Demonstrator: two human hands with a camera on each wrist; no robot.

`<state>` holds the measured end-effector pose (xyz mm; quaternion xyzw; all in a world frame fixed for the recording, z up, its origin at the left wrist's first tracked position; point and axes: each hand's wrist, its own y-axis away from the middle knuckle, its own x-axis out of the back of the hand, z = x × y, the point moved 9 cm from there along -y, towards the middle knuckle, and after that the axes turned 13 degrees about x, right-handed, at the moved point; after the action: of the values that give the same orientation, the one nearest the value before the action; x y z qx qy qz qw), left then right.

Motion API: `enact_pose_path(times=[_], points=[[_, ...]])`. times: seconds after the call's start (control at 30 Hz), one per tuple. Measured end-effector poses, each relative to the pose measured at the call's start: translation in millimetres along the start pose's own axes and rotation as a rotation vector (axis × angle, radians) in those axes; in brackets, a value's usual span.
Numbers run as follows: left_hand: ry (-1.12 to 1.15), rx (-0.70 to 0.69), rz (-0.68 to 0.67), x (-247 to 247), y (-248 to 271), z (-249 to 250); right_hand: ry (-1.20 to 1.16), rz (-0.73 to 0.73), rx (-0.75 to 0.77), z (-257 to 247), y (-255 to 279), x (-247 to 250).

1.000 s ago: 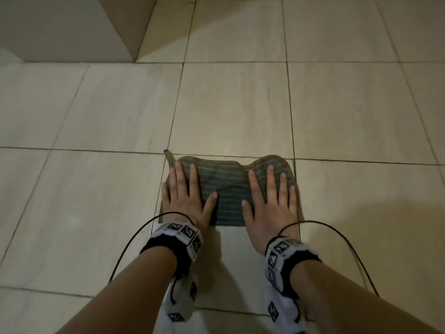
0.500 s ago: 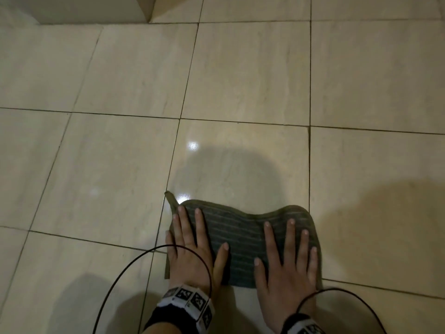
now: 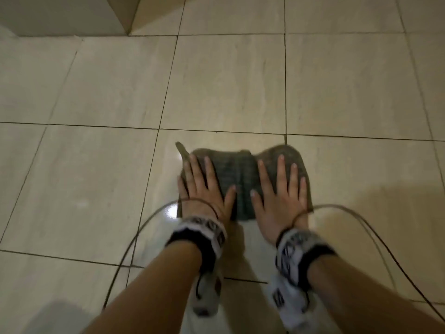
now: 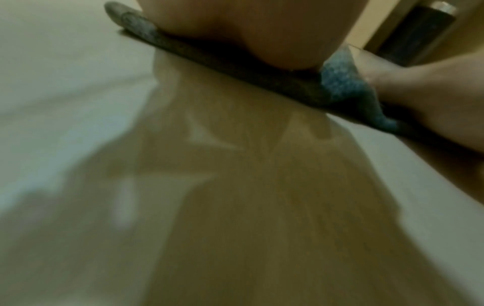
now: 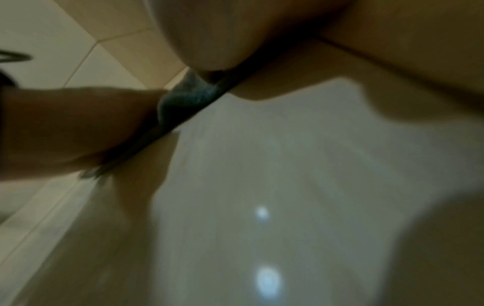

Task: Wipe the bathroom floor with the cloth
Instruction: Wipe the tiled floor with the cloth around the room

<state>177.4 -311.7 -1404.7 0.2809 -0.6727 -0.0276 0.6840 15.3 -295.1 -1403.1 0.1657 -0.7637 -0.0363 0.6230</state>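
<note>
A dark grey striped cloth lies flat on the beige tiled floor, bunched into a ridge along its middle. My left hand presses flat on its left part, fingers straight and spread. On the right part my right hand presses the same way. The left wrist view shows the cloth's edge under my palm, and the raised fold beside the other hand. In the right wrist view the fold stands between both hands. The floor near the cloth looks shiny.
A wall corner juts in at the top left. Thin black cables loop from both wrist bands over the floor on each side of my arms. A dark metal fixture stands beyond the cloth in the left wrist view.
The cloth was pulled back toward me, then pushed forward again. My hands have drawn closer together, and the cloth has bunched up into a ridge between them.
</note>
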Motion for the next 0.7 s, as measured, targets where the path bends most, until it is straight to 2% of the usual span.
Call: enact_pose_path(times=[0.1,0.2,0.27,0.37,0.5,0.6,0.7], points=[[0.005,-0.158,-0.052,-25.6,69.3,12.7,-0.003,-0.072,0.013,3.4,74.4,-20.7],[0.034,-0.171,-0.101,-42.2,95.7,13.6,-0.055,-0.134,0.037,9.2,99.9,-26.8],[0.022,-0.200,-0.048,-37.0,78.7,23.5,-0.069,-0.137,0.044,12.3,80.0,-23.8],[-0.047,-0.226,0.006,-6.8,23.6,55.8,-0.035,-0.021,0.000,23.3,16.4,-1.1],[-0.068,-0.135,0.046,21.7,-43.3,94.3,-0.036,-0.029,-0.062,47.8,-58.3,21.4],[-0.076,-0.136,0.056,21.6,-39.9,97.1,0.000,-0.016,-0.024,49.1,-57.3,20.3],[-0.065,-0.183,-0.016,8.8,-12.8,77.5,0.014,0.047,0.010,38.6,-15.1,11.0]])
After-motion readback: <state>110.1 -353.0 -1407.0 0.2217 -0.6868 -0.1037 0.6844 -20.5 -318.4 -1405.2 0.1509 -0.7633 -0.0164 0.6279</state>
